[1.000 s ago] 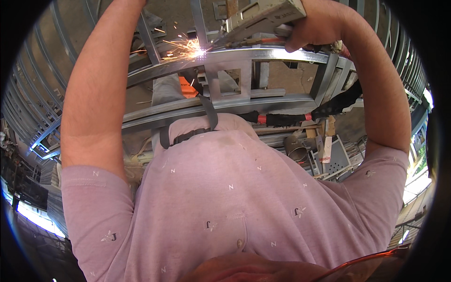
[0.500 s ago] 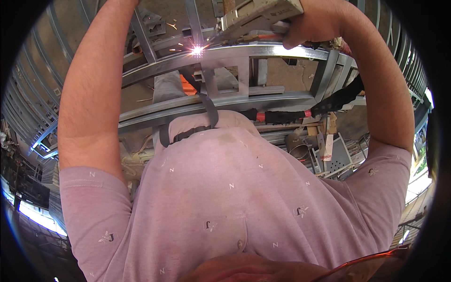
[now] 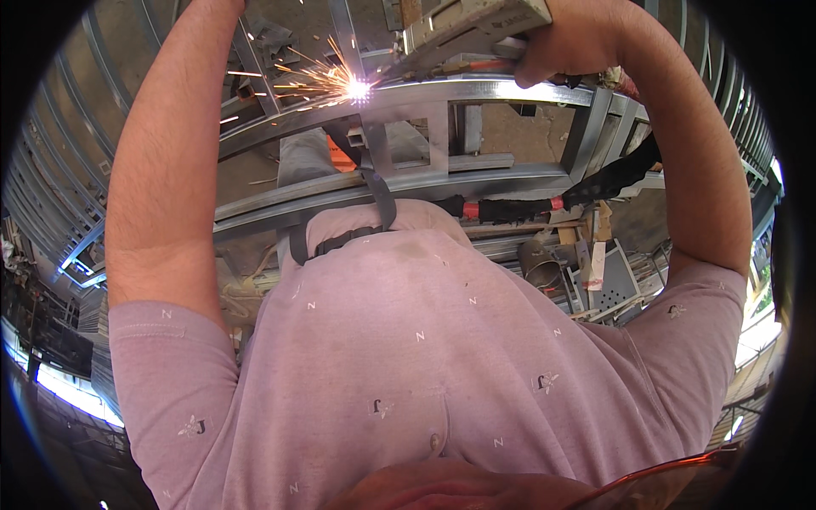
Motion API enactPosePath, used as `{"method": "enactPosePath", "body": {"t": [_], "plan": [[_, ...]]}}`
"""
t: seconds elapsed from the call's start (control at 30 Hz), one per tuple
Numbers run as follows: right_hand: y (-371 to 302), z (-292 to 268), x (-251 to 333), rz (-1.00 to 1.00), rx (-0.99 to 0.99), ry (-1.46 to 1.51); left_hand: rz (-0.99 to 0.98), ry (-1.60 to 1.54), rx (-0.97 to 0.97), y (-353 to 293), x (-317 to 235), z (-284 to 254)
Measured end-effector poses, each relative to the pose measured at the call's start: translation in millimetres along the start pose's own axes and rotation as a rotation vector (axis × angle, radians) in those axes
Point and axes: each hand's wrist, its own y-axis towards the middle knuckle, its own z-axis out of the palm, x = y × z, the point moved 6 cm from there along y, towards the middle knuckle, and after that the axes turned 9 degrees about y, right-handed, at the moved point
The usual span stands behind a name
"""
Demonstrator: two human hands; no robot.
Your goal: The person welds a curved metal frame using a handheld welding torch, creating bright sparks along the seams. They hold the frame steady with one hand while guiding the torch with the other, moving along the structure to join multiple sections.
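Tool: a grey, boxy power tool point(image 3: 472, 25) with a worn casing sits at 12 o'clock in the view, its working end angled down toward 11 o'clock.
Contact point: a bright white-orange flare point(image 3: 357, 87) shows where the tool meets the galvanised steel frame point(image 3: 476, 93); sparks spray out toward 10 o'clock.
Frame: pale grey channel rails curve across the upper view, joined by short upright pieces; a second rail point(image 3: 442, 183) runs below the first.
Right hand point(image 3: 569, 42): grip closed around the tool's rear end, at 1 o'clock, fingers wrapped over it.
Left hand: cut off by the upper rim at 11 o'clock; only the left forearm point(image 3: 166, 170) is in view, so its grip cannot be told.
Cable: a black hose with red bands point(image 3: 544, 200) runs behind the lower rail toward 3 o'clock.
Foreground: a pink patterned shirt point(image 3: 425, 357) fills the lower half.
Hidden or unclear: the tool's cutting or welding tip is lost in the glare; its front body is cut off at the top rim. Scrap pieces point(image 3: 586, 263) at 4 o'clock are too jumbled to identify.
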Motion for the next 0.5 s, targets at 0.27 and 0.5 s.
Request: {"method": "enactPosePath", "body": {"t": [0.27, 0.5], "plan": [[-27, -8, 23, -0.117, 0.04, 0.167, -0.002, -0.003, -0.001, -1, 1, -3], [-16, 2, 7, -0.052, -0.097, 0.023, 0.002, -0.007, -0.009, -1, 1, -5]]}}
